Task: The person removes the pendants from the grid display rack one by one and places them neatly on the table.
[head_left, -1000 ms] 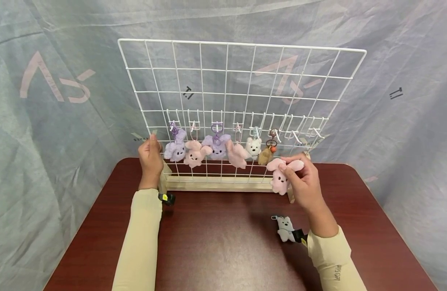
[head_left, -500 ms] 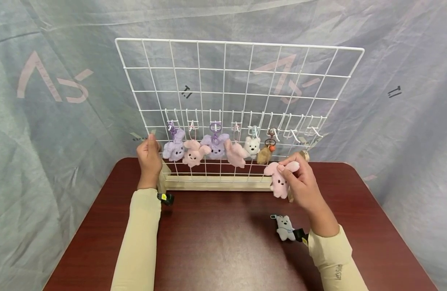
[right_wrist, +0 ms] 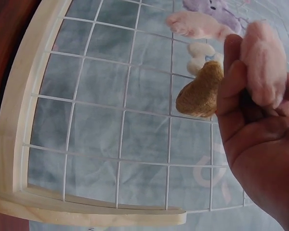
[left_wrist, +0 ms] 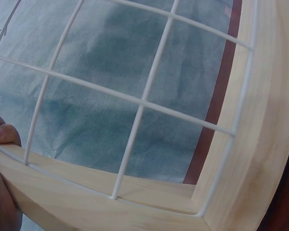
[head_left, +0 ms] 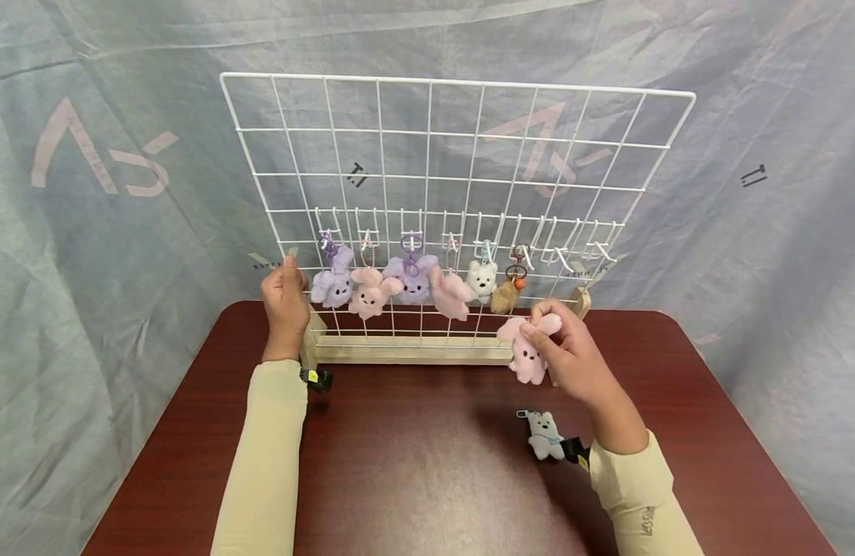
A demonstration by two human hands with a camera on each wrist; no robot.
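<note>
My right hand [head_left: 573, 355] pinches a pink bunny plush keychain [head_left: 527, 363] near the base of its ears, in front of the rack's lower right; one ear [right_wrist: 265, 62] fills much of the right wrist view beside the fingers. With my left hand [head_left: 286, 309] I grip the left side of the white wire grid rack [head_left: 458, 80] at its wooden post [left_wrist: 101, 185]. From the rack's hooks hang a purple bunny [head_left: 334, 287], a pink bunny [head_left: 371, 297], another purple bunny [head_left: 415, 287], a pink plush facing away [head_left: 451, 297], a white bear [head_left: 482, 284] and a brown plush [head_left: 505, 300].
Bare white hooks [head_left: 599, 252] stick out at the right end of the row. A white bear keychain [head_left: 544, 439] lies on the dark red table [head_left: 413, 463] by my right wrist camera [head_left: 573, 450]. Behind the rack hangs a grey cloth [head_left: 156, 255].
My right hand has moved the pink bunny slightly down and left, away from the hooks. My left hand keeps its grip on the rack, and the head view has shifted a little.
</note>
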